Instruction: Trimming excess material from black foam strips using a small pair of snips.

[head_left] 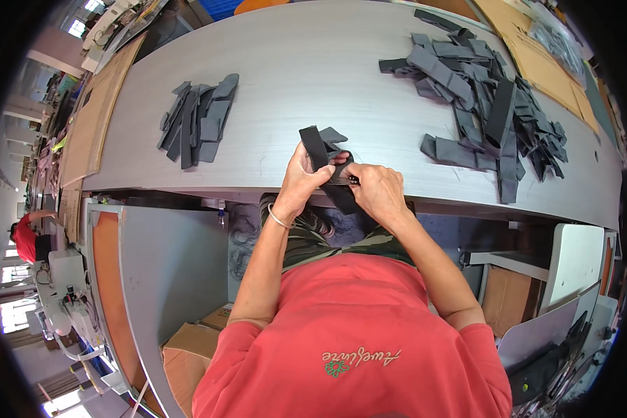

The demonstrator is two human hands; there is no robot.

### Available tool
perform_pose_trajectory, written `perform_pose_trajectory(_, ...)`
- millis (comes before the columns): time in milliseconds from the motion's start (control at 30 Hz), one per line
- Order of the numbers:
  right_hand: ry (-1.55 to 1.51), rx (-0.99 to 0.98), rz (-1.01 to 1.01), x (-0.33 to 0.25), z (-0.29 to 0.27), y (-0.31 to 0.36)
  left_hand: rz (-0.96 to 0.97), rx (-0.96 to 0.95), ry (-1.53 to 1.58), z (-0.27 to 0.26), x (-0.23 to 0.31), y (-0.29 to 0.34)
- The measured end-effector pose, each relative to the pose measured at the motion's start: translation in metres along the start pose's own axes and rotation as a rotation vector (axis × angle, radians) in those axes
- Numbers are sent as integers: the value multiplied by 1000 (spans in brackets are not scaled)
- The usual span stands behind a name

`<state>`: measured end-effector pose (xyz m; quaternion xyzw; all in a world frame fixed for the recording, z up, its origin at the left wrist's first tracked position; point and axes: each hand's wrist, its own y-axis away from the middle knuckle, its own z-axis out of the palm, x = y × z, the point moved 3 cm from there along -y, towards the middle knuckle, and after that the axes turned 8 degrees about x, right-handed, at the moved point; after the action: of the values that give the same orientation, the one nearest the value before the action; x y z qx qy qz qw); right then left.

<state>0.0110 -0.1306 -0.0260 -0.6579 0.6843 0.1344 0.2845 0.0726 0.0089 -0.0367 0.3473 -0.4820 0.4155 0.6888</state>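
Note:
Over the table's front edge, my left hand (301,182) grips a dark grey and black fabric strip (315,148). Its folded upper end stands above the fingers, and its lower end hangs past the edge. My right hand (377,191) is closed right beside it, touching the strip. A small black tool (354,180) shows at its fingertips; its exact kind is too small to tell. To the left lies a small pile of similar strips (200,118). A larger, tangled heap of strips (467,90) covers the right side of the table.
The grey table (299,70) spans the space before me. Cardboard sheets (108,111) line its left edge, with more cardboard (547,59) at the far right. Below stand a cardboard box (191,355) and a grey side panel (171,258). Another person (26,237) is far left.

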Motion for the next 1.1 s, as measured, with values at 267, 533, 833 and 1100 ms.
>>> perform_pose_trajectory(267, 47, 48, 35, 19, -9, 6, -5, -19, -7, 0, -4, -1)
perform_pose_trajectory(533, -675, -536, 228, 18, -56, 13, 5, -46, 41, -7, -4, -4)
perform_pose_trajectory(833, -249, 105, -22, -3, -12, -14, 31, -29, -5, -8, -4, -1)
perform_pose_trajectory(1100, -927, -793, 55, 7, -45, -2, 3, -85, 91, -9, -4, 0)
